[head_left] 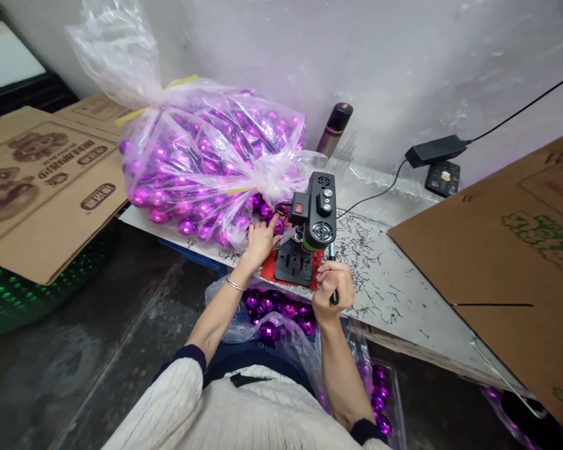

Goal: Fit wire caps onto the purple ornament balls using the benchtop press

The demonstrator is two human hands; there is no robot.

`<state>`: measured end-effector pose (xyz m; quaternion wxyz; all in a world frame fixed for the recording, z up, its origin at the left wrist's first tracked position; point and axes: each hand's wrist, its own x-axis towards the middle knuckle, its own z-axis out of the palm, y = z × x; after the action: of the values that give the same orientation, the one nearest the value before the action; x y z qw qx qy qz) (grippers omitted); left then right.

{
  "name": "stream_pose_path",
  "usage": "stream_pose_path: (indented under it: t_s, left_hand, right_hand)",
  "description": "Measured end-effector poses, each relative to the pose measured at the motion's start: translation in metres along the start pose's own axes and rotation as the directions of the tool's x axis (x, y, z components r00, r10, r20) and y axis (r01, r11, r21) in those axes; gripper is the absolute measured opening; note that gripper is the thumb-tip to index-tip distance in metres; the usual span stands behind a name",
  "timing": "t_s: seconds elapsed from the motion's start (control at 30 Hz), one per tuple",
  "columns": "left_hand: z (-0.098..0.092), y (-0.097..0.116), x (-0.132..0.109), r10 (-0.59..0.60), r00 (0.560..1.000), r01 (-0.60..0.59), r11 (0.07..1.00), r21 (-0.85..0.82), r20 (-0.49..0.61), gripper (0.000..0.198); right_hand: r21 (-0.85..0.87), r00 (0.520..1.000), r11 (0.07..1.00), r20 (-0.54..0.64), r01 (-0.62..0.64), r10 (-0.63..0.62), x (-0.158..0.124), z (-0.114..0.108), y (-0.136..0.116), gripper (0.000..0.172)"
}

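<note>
A small black machine (321,209) with a red switch, round vents and a slotted base plate (294,262) stands on the table over a red sheet (269,269). My right hand (333,289) is wrapped round its lever handle at the right side. To the left of the machine, my left hand (264,240) reaches to a shiny purple ball (276,225), fingers partly spread at the mouth of a large clear bag (211,169) full of purple balls. Whether the fingers grip the ball is unclear. More purple balls (268,330) lie in an open bag at my lap.
A dark spray can (334,128) stands by the wall. A black power adapter (437,150) hangs on a cable. Thin dark scraps (366,269) litter the white table (403,306). Cardboard boxes stand left (51,181) and right (511,250). A green sack (42,287) is at left.
</note>
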<state>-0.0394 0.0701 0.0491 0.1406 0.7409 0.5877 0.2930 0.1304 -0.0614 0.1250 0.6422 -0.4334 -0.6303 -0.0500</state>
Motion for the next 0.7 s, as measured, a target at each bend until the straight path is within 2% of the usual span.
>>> stream_pose_path:
  t_s: [0.1, 0.2, 0.3, 0.4, 0.53, 0.6, 0.7]
  left_hand:
    - [-0.002, -0.001, -0.008, 0.024, 1.000, -0.026, 0.978, -0.205, -0.013, 0.059]
    - [-0.014, -0.002, -0.023, -0.069, 0.995, 0.024, 0.863, -0.505, -0.072, 0.062]
    - [-0.027, -0.003, -0.042, -0.123, 0.992, 0.088, 0.705, -0.704, 0.001, 0.064]
    - [-0.031, 0.000, -0.064, -0.138, 0.987, 0.157, 0.641, -0.751, 0.088, 0.066]
    - [-0.020, 0.011, -0.087, -0.124, 0.985, 0.173, 0.666, -0.726, 0.122, 0.059]
    - [-0.014, 0.019, -0.091, -0.104, 0.990, 0.144, 0.742, -0.655, 0.100, 0.055]
    - [-0.009, 0.030, -0.089, -0.018, 0.999, 0.033, 0.879, -0.476, 0.035, 0.052]
  right_hand:
    - [0.007, 1.000, 1.000, -0.002, 0.014, -0.014, 0.001, 0.000, 0.000, 0.026]
    - [-0.006, 1.000, 1.000, -0.001, 0.031, -0.031, 0.002, 0.001, -0.001, 0.027]
    - [-0.032, 0.999, 0.999, -0.002, 0.032, -0.032, 0.003, 0.001, -0.003, 0.029]
    - [-0.023, 1.000, 1.000, 0.003, 0.018, -0.017, 0.006, 0.000, -0.004, 0.028]
    - [-0.010, 1.000, 1.000, 0.002, 0.010, -0.010, 0.017, -0.002, -0.005, 0.027]
    - [-0.021, 1.000, 1.000, 0.005, 0.013, -0.012, 0.024, -0.003, -0.005, 0.028]
    - [-0.040, 1.000, 0.999, 0.017, 0.019, -0.018, 0.030, -0.004, -0.007, 0.029]
